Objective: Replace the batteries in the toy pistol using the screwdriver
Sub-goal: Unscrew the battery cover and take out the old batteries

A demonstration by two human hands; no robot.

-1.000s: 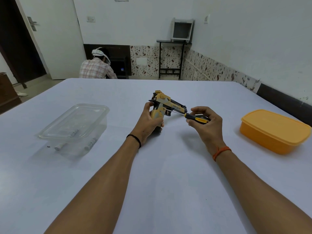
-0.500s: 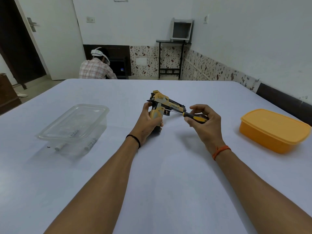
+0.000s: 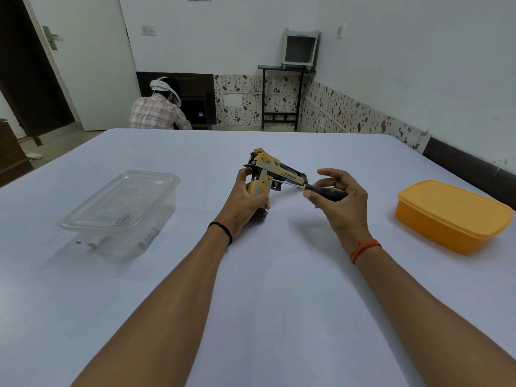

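1. While both forearms reach in from the bottom edge, the white surface [image 3: 279, 317] fills most of the view; black band on the L wrist, orange thread on the R wrist.
2. L hand [image 3: 245, 203]: grip closed round the handle of the toy pistol [image 3: 275, 174], fingers wrapped, thumb up by the rear of the slide. Pistol is yellow/grey w/ black parts, held upright just above the surface at centre, barrel pointing right & slightly away.
3. R hand [image 3: 339, 196]: grip pinching the screwdriver [image 3: 321, 189] by its black handle, thumb & lower fingers on it, index finger lifted & extended above. Shaft runs left, tip at a spot on the pistol's side just above the handle; can't tell if it's seated in a screw.
4. Left of the hands, well apart: clear plastic container [image 3: 120, 210] w/ lid on, resting on the surface. A few small cylindrical items show through it, prob. batteries [image 3: 149, 238], too blurred to be sure.
5. Right, well apart: closed orange container [image 3: 452, 216], near the surface's R edge.
6. Far side, beyond the surface: a person in a checked shirt [image 3: 156, 113] w/ a white headset, back turned, seated low.
7. Back wall: black stand [image 3: 282, 96] w/ a grey box on top; white door [image 3: 83, 65] at left.
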